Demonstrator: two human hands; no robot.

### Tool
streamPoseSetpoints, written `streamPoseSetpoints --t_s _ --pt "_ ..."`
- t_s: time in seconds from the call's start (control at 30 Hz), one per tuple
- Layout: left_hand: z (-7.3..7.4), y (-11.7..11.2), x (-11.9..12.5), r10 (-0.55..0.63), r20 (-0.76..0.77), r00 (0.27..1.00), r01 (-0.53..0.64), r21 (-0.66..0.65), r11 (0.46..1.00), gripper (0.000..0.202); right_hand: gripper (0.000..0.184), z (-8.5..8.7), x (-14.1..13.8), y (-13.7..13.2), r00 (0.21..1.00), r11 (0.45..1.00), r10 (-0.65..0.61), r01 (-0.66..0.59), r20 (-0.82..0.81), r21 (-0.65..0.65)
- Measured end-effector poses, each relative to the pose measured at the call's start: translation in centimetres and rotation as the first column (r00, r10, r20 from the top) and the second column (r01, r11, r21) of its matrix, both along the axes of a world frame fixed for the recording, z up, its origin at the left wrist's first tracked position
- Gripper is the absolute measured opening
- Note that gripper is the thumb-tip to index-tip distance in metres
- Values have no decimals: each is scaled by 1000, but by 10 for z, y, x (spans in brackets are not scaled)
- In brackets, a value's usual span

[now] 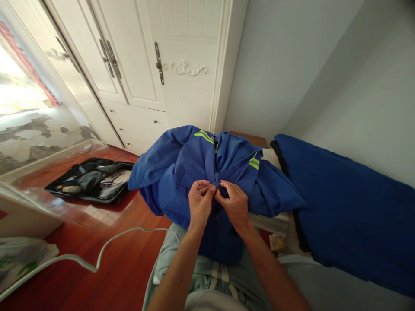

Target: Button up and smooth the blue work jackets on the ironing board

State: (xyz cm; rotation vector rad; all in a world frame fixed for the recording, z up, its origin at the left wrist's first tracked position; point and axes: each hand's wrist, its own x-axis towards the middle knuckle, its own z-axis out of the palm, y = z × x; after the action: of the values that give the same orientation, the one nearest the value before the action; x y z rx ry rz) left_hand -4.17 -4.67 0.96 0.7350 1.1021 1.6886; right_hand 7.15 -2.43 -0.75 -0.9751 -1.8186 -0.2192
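Mid-frame, both hands pinch the jacket (194, 166) front: left hand (200, 202) & right hand (234, 204) fingertips meet at the placket, running vertically btwn them; neither nearer.

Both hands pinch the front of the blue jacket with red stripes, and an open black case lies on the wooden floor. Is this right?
Not quite: in the head view the stripes on the blue jacket are yellow-green, not red. Both hands, left and right, pinch its front, and the open black case lies on the wooden floor.

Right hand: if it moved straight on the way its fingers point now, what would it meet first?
Probably the left hand: the right hand points leftward at it, both pinching the blue jacket front, nearly touching.
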Motion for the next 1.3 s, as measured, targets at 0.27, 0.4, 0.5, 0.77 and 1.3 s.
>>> streamPoseSetpoints --t_s 0.27,0.4,0.5,0.77,1.3 --pt "-1 0 0 9 -73 997 -8 8 1000 28 16 -2 5 0 999 999 36 -36 11 -34" --pt "-3 -1 3 34 -145 989 -31 22 999 19 17 -2 4 -1 1000 998 18 -17 8 -65" --pt "-3 -2 6 61 -207 976 -52 51 997 13 16 -3 4 -1 1000 999 12 -13 -14 -50" --pt "3 -5 3 127 -584 802 8 224 975 26 15 -7 5 4 998 1000 26 -27 -50 -3" --pt "-2 -5 -15 212 -796 567 97 320 942 29 14 -5 10 4 987 988 149 -148 -52 37"
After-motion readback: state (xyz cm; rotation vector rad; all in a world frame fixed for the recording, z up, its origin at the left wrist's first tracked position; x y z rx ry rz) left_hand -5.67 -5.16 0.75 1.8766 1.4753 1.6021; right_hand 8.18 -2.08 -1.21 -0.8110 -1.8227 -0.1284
